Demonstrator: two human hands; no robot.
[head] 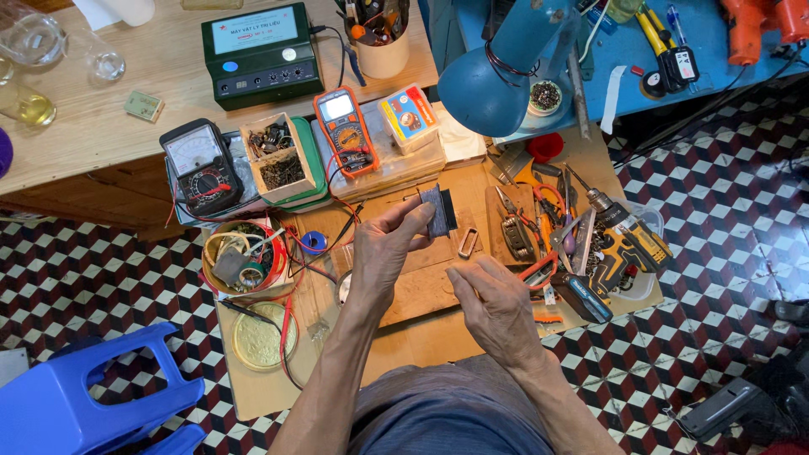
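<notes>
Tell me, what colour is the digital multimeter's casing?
Orange, around a dark face, on the digital multimeter; the head view shows it.

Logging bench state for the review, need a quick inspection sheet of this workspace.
Surface: low wooden board, crowded.
Job's things: left hand holds a small dark block upright; right hand closed beside it, contents unclear.
Clutter: orange multimeter, analog meter, parts box, round tin, cordless drill, pliers.
Cables: red and black test leads.
Surroundings: blue lamp, blue stool, checkered floor.
</notes>
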